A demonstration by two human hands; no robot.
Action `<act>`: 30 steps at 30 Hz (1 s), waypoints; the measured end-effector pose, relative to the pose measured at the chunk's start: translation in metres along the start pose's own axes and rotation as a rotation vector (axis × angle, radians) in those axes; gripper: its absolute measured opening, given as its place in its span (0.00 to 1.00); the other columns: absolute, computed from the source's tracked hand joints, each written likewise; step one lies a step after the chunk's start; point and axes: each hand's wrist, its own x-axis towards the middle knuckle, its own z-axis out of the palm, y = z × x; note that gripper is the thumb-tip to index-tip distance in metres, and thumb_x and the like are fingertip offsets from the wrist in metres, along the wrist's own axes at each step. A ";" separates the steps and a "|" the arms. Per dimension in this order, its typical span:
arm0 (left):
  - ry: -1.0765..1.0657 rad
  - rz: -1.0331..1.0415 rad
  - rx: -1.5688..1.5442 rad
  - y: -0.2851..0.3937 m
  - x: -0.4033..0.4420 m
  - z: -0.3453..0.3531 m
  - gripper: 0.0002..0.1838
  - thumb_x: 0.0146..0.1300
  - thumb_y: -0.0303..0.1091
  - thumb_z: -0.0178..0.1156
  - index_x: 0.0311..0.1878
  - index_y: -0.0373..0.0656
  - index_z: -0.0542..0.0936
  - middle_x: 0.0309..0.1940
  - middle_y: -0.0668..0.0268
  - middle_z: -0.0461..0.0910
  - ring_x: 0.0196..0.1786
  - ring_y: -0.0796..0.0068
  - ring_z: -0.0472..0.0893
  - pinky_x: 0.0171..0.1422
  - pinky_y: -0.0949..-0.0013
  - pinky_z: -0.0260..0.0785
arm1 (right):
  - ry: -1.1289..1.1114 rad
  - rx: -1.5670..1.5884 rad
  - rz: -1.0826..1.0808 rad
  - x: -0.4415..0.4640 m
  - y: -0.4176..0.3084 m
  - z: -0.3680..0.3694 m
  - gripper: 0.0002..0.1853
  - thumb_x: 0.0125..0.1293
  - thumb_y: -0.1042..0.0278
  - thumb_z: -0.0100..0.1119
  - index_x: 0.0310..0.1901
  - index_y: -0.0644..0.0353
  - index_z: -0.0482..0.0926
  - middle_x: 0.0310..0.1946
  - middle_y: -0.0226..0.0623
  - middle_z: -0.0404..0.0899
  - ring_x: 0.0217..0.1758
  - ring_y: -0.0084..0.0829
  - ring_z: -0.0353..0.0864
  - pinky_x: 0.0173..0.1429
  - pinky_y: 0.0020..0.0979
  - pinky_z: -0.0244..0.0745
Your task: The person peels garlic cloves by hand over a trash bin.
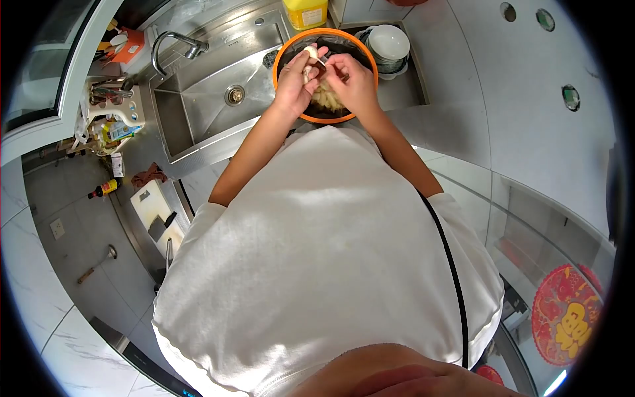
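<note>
My left hand is closed around pale, whitish pieces that look like garlic cloves, one near the fingertips and another lower by the palm. Close beside it, my right hand has its thumb and forefinger pinched at a thin white strip by the clove, perhaps a bit of skin. Both hands are above a bin with an orange rim and a dark lining. Inside the bin lie pale yellowish scraps, partly covered by the hands.
Left of the bin is a steel sink with a curved faucet. A yellow jug stands behind the bin; stacked white bowls sit to its right. A cutting board with a dark-bladed knife lies on the left counter.
</note>
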 end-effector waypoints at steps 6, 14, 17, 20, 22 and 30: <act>-0.018 0.055 0.156 0.003 -0.005 0.008 0.16 0.79 0.35 0.57 0.65 0.43 0.80 0.49 0.69 0.85 0.31 0.88 0.70 0.29 0.83 0.59 | -0.029 -0.105 0.140 0.004 -0.019 -0.009 0.11 0.71 0.62 0.66 0.50 0.56 0.81 0.36 0.34 0.86 0.32 0.32 0.86 0.39 0.32 0.80; -0.047 0.089 0.345 0.008 -0.008 0.005 0.13 0.76 0.35 0.63 0.59 0.42 0.83 0.36 0.77 0.81 0.29 0.89 0.70 0.29 0.83 0.58 | -0.105 0.008 0.156 0.006 -0.006 0.000 0.12 0.74 0.58 0.62 0.49 0.58 0.82 0.38 0.38 0.86 0.34 0.37 0.85 0.42 0.35 0.79; -0.077 0.156 0.585 0.021 -0.006 -0.003 0.13 0.74 0.34 0.65 0.58 0.41 0.83 0.38 0.74 0.84 0.30 0.90 0.73 0.31 0.83 0.61 | -0.123 0.002 0.159 0.007 -0.004 -0.003 0.11 0.74 0.59 0.62 0.47 0.58 0.82 0.36 0.40 0.86 0.34 0.38 0.86 0.40 0.36 0.78; -0.148 0.179 0.767 0.034 -0.003 -0.011 0.13 0.71 0.33 0.69 0.55 0.39 0.83 0.41 0.70 0.87 0.34 0.90 0.78 0.34 0.81 0.66 | -0.187 -0.064 0.152 0.009 -0.002 -0.010 0.09 0.72 0.61 0.63 0.45 0.58 0.82 0.33 0.41 0.85 0.32 0.37 0.85 0.38 0.36 0.77; -0.181 0.157 0.929 0.041 -0.002 -0.010 0.11 0.71 0.33 0.69 0.53 0.43 0.86 0.42 0.75 0.88 0.31 0.92 0.74 0.33 0.82 0.59 | -0.234 -0.088 0.143 0.010 -0.003 -0.011 0.08 0.70 0.63 0.63 0.44 0.58 0.82 0.31 0.40 0.84 0.31 0.36 0.85 0.36 0.36 0.75; -0.185 0.036 0.939 0.044 -0.002 -0.008 0.11 0.68 0.31 0.73 0.51 0.42 0.89 0.39 0.72 0.89 0.34 0.90 0.79 0.33 0.81 0.61 | -0.217 0.058 0.143 0.010 -0.003 -0.010 0.09 0.62 0.67 0.69 0.32 0.63 0.81 0.22 0.34 0.76 0.25 0.24 0.71 0.32 0.29 0.68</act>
